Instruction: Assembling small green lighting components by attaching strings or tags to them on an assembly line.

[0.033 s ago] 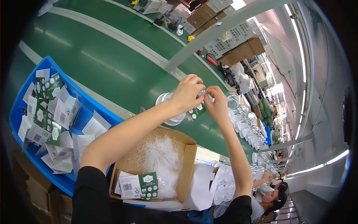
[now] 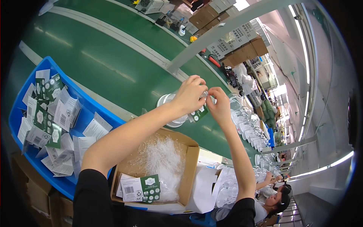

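Observation:
Over the green work surface (image 2: 102,72) my left hand (image 2: 189,94) curls its fingers round the clear knob-like top (image 2: 204,94) of a clear plastic piece. Close beside it, my right hand (image 2: 218,104) has thumb and forefinger pinched together at that same top. What lies between those fingertips is too small to make out. A green printed card (image 2: 199,114) hangs just below my hands. Clear round plastic pieces with pale rims (image 2: 165,100) stand behind my left wrist, partly hidden by it.
At the left, a blue bin (image 2: 94,109) holds many folded cards. Nearer me, an open cardboard box (image 2: 192,157) contains thin clear plastic loops and several cards. Rows of clear plastic pieces (image 2: 247,126) run along the right. Beyond them sits a co-worker (image 2: 264,206). A grey post (image 2: 211,41) rises ahead.

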Demonstrator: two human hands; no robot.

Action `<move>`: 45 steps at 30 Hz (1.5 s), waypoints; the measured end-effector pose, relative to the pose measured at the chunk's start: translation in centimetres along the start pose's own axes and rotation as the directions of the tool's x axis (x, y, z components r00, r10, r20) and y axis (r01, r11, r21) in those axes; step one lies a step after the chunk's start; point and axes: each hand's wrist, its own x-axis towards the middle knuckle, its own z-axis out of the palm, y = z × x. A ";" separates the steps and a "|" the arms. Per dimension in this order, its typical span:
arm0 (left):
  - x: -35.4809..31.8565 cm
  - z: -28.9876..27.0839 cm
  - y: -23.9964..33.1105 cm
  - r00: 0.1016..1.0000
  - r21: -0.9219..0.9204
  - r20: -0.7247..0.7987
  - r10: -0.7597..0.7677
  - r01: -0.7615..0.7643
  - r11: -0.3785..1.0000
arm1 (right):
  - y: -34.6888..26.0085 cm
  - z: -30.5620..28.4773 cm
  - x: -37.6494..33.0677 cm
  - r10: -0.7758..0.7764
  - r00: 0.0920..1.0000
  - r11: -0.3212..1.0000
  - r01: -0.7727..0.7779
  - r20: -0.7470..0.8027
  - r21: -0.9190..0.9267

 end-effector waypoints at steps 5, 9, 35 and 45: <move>0.4 0.0 -0.1 1.000 -0.028 -0.017 -0.013 0.012 1.000 | -0.1 0.4 0.1 -0.016 1.000 0.999 0.016 -0.005 -0.030; 0.7 -0.2 0.2 1.000 0.002 0.003 -0.014 0.014 1.000 | -0.2 0.4 -0.3 -0.007 0.999 1.000 0.006 -0.041 -0.027; 1.3 -1.6 -0.7 0.997 0.102 0.008 0.071 -0.071 0.992 | -1.2 1.5 0.2 -0.213 0.961 0.968 0.183 -0.178 -0.170; 1.2 -2.4 -1.3 0.996 0.202 -0.015 0.089 -0.084 0.976 | -1.3 2.2 0.7 0.022 0.988 1.000 -0.019 -0.155 0.024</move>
